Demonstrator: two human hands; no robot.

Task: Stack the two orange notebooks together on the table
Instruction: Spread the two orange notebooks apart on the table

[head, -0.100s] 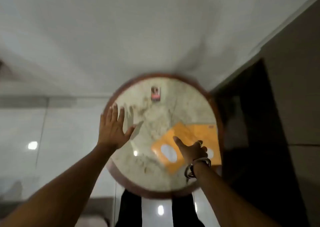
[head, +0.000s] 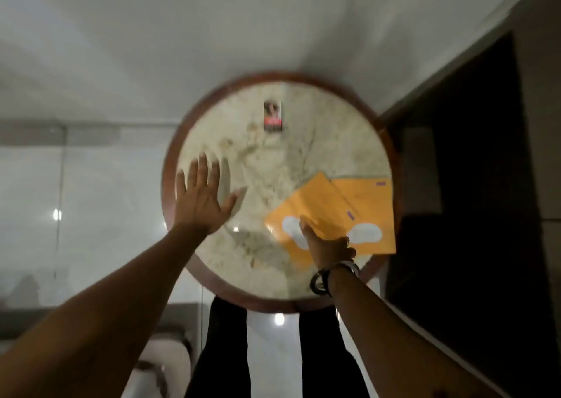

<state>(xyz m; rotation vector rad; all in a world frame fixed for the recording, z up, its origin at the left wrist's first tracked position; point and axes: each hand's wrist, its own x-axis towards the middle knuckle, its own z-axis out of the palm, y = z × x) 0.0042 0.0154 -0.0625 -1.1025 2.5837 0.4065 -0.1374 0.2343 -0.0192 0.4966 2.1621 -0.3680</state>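
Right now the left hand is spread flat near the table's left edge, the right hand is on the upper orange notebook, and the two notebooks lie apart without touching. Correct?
Not quite. In the head view the upper orange notebook overlaps the lower orange notebook, askew; they are not apart. The left hand is spread near the table's left edge, and the right hand is on the upper one.

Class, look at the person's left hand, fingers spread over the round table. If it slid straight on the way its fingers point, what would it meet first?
Probably nothing on the tabletop: the left hand points up-frame past the table's wooden rim. The small dark card lies off to the right of that line, though depth is unclear.
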